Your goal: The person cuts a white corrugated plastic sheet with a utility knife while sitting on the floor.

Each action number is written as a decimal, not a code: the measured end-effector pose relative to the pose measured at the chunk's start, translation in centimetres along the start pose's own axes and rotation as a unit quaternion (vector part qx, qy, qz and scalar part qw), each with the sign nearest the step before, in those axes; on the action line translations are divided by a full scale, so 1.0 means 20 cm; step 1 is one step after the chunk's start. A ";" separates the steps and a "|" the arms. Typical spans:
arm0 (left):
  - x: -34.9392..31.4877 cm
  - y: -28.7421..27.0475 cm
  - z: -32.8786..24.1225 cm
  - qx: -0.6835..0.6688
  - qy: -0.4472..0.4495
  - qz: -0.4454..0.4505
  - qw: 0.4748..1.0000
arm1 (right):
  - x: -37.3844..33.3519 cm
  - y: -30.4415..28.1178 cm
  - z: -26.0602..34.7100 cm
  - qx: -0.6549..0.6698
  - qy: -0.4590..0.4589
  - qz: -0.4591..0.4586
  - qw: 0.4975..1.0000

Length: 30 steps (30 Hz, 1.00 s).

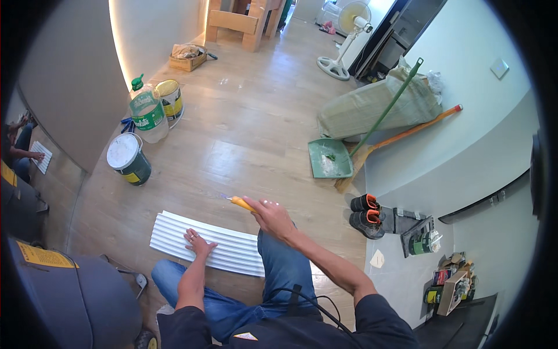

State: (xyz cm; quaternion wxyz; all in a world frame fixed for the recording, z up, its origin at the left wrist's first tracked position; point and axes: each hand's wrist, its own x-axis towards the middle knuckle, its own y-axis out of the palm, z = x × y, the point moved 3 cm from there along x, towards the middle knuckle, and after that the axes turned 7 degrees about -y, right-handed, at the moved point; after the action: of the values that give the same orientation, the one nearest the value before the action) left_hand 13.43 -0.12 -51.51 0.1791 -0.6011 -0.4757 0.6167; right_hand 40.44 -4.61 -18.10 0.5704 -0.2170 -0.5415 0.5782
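Note:
A white ridged panel (174, 232) lies across the floor in front of me, its right end beside my bent knee. My left hand (200, 243) rests flat on its ridges with the fingers spread. Above the panel's far edge, my right hand (272, 217) is closed round the orange-yellow handle of a small hand tool (239, 202). The tool's thin metal end points left; its exact kind is too small to make out.
At left stand a white-lidded pail (129, 160), a large plastic bottle (148, 110) and a yellow can (169, 98). A grey wheeled machine (75, 296) is close on my left. Rightward are a green dustpan (330, 158), a broom (401, 136), boots (366, 216) and a fan (352, 20).

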 end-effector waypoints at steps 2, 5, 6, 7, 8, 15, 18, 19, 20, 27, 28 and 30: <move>0.01 -0.02 -0.01 -0.002 0.000 -0.002 1.000 | -0.10 0.08 -0.07 -0.007 0.022 0.005 1.000; -0.01 -0.01 -0.05 -0.002 -0.007 0.005 1.000 | -0.17 0.17 -0.12 -0.031 0.018 0.016 0.999; 0.00 -0.01 -0.06 -0.003 -0.013 0.006 1.000 | -0.16 0.19 -0.12 -0.033 0.012 0.012 0.999; 0.00 -0.01 -0.05 -0.007 -0.009 0.004 1.000 | -0.15 0.19 -0.12 -0.035 0.006 0.007 0.999; 0.00 -0.01 -0.04 -0.014 -0.005 0.001 1.000 | -0.15 0.20 -0.12 -0.032 0.010 0.020 0.999; -0.01 0.00 0.05 -0.010 0.003 -0.002 1.000 | -0.16 0.30 -0.12 0.019 0.004 0.093 0.995; -0.03 -0.01 0.00 -0.004 -0.011 0.009 1.000 | -0.14 0.31 -0.14 0.024 -0.006 0.106 0.994; -0.03 -0.02 0.00 -0.008 -0.009 0.007 1.000 | -0.13 0.31 -0.14 0.023 -0.008 0.108 0.994; -0.03 -0.04 0.00 -0.010 -0.008 0.005 1.000 | -0.12 0.32 -0.14 0.023 -0.009 0.110 0.994; -0.02 -0.05 -0.01 -0.019 -0.010 0.001 1.000 | -0.10 0.34 -0.13 -0.005 -0.025 0.150 0.988; -0.02 -0.04 -0.01 -0.012 -0.016 0.005 1.000 | -0.10 0.33 -0.12 -0.003 -0.030 0.152 0.988; -0.03 -0.02 0.00 -0.004 -0.021 0.008 1.000 | -0.10 0.33 -0.11 -0.001 -0.037 0.157 0.987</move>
State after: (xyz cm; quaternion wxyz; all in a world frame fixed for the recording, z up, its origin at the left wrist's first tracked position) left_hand 13.47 -0.38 -50.75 0.1612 -0.5925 -0.4772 0.6287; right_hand 40.00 -4.11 -25.30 0.4516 -0.2782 -0.5219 0.6681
